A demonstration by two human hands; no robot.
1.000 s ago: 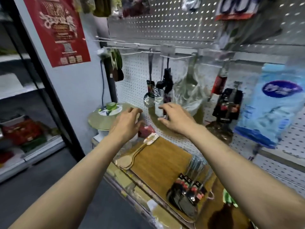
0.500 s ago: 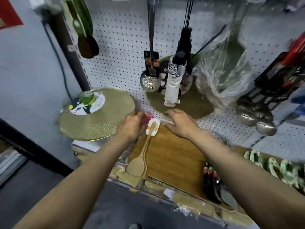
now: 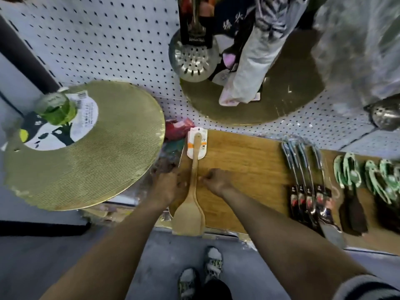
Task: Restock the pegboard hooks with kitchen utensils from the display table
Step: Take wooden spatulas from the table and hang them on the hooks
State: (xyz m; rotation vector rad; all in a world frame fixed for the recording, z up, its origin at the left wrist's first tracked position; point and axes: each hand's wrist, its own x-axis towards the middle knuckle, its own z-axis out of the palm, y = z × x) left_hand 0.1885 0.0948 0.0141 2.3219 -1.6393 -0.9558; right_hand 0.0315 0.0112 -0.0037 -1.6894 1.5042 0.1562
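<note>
Spatula (image 3: 190, 191) lies on wooden board (image 3: 249, 161), blade overhanging front edge (card tag toward pegboard (image 3: 97, 40)). Left hand (image 3: 166, 187) and right hand (image 3: 216, 180) flank handle, fingers curled; grip unclear. Bare board right of handle.

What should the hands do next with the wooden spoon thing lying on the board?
Probably pinch the wooden spatula by its thin handle and lift it. It lies flat on the bamboo board, and the left hand and right hand sit on either side of the handle. Whether they grip it already, I cannot tell. Its white card tag points toward the pegboard.
</note>
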